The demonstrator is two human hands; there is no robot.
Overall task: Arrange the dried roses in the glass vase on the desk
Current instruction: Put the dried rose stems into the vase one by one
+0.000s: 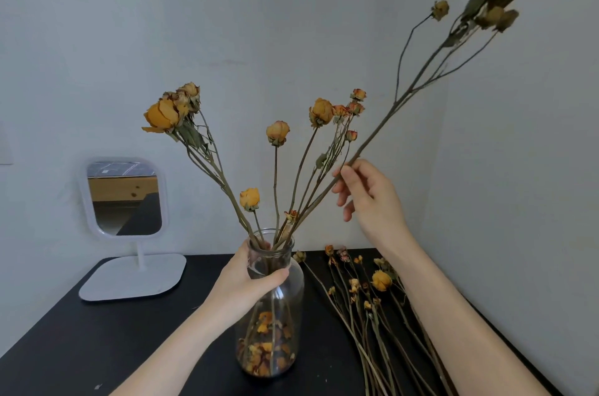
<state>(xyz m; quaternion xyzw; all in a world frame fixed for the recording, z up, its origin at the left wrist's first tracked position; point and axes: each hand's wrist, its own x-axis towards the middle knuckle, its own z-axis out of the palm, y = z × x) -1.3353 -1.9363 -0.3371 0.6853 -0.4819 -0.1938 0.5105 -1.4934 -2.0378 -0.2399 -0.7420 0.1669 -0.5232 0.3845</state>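
A clear glass vase with a narrow neck and wider body (272, 314) stands on the black surface (97, 347), near its middle. The left hand (246, 282) wraps around the vase's neck, thumb across the front and fingers curled behind the glass, gripping it. Loose orange and brown petals (267, 353) lie heaped in the bottom of the vase.

Several dried yellow-orange roses on thin brown stems (277, 133) already stand in the vase and fan outward: a large bloom leans left, smaller buds rise in the middle and to the right.

The right hand (366, 194) is raised above and to the right of the vase, pinching a long branching dried rose stem with dark, withered buds (421, 78) between thumb and fingertips. This stem slants steeply up to the right (its topmost buds are blurred), while its lower end runs down toward the vase's mouth among the other stems; whether it reaches inside cannot be told.

To the right of the vase, a bundle of more dried roses with small yellow heads (372, 298) lies flat on the surface, partly under the right forearm.

At the left rear stands a white-framed, rounded-square mirror on a flat white base (124, 198), against the pale wall (291, 23).
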